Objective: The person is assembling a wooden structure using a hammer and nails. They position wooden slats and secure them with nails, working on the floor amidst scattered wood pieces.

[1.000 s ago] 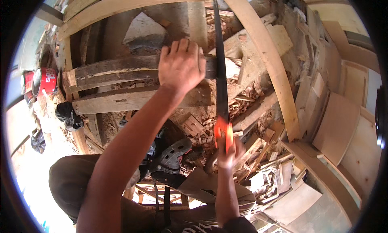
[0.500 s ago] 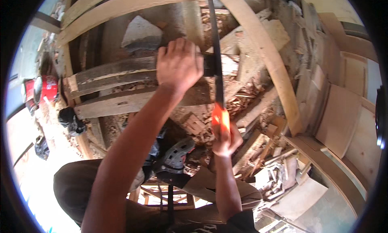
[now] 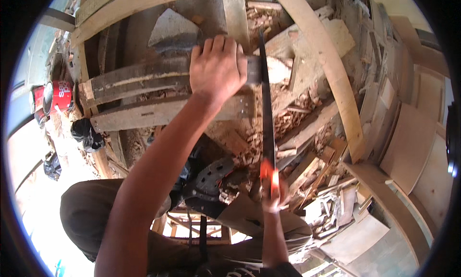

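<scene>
My right hand (image 3: 275, 198) is closed round the orange handle of a handsaw (image 3: 268, 118). Its long dark blade points away from me and crosses the right end of a dark, weathered wooden board (image 3: 139, 76). Over that board, just left of the blade, my left hand (image 3: 217, 69) is clamped with its fingers curled over the far edge. A paler plank (image 3: 144, 114) lies parallel on the near side, partly hidden behind my left forearm.
A long curved-looking light plank (image 3: 329, 61) slants down the right side. Wood chips and offcuts (image 3: 336, 205) litter the floor. Beyond the board sits a grey stone-like block (image 3: 174, 31). Red cans (image 3: 58, 97) and black plastic bags (image 3: 87, 134) are at left; panels (image 3: 413, 147) lean at right.
My right hand has pulled the saw toward me, so its tip now shows beyond the board. My left hand keeps its grip; the whole view has shifted slightly.
</scene>
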Demonstrator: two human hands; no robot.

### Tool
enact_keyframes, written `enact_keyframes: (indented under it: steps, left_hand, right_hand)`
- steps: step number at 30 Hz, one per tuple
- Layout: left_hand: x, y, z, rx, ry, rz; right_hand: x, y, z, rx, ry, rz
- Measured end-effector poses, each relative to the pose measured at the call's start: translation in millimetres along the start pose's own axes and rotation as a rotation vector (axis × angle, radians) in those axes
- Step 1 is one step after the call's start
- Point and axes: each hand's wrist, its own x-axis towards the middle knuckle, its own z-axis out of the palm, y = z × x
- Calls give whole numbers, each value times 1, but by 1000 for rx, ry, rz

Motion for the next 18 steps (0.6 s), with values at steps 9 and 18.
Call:
enact_keyframes:
  steps: [9, 18]
  left_hand:
    - [-2, 1, 1, 0, -4, -2]
    - [2, 5, 4, -3, 11, 18]
  right_hand:
    - [66, -20, 40, 151, 21, 40]
    - [90, -10, 57, 405, 11, 52]
